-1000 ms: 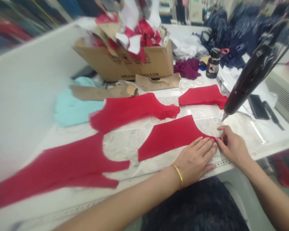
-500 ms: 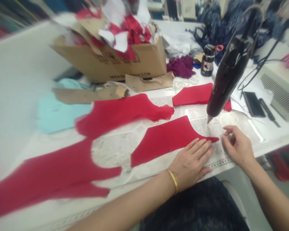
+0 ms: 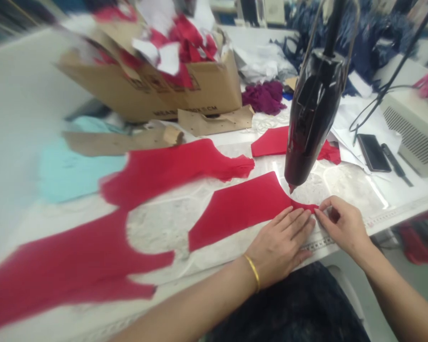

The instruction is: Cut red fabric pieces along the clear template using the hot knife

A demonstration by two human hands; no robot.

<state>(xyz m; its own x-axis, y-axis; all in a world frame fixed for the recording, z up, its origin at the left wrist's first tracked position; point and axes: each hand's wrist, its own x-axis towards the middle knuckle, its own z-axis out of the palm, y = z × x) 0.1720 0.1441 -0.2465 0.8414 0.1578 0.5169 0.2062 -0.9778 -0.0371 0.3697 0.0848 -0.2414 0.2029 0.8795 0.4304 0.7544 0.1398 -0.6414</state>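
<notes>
A red cloth piece [image 3: 242, 209] lies flat on the table, its narrow strip pointing right. My left hand [image 3: 281, 242], with a yellow bangle at the wrist, rests spread over the lower edge near that strip. At the strip's right tip, the thumb and forefinger of my right hand [image 3: 340, 221] are pinched on the cloth. The pointed tip of a hanging black tool [image 3: 312, 118] is just above the curved edge of the piece.
More red pieces lie behind [image 3: 174, 164] and at the left [image 3: 82, 256]. A cardboard box [image 3: 207, 90] of scraps stands at the back, light-blue cloth [image 3: 71, 171] beside it. A phone [image 3: 374, 153] and a grey machine [image 3: 413, 128] are at the right.
My right hand has moved left and closed on the strip's tip. The black tool has shifted left and down, toward the curved edge. The view has moved slightly.
</notes>
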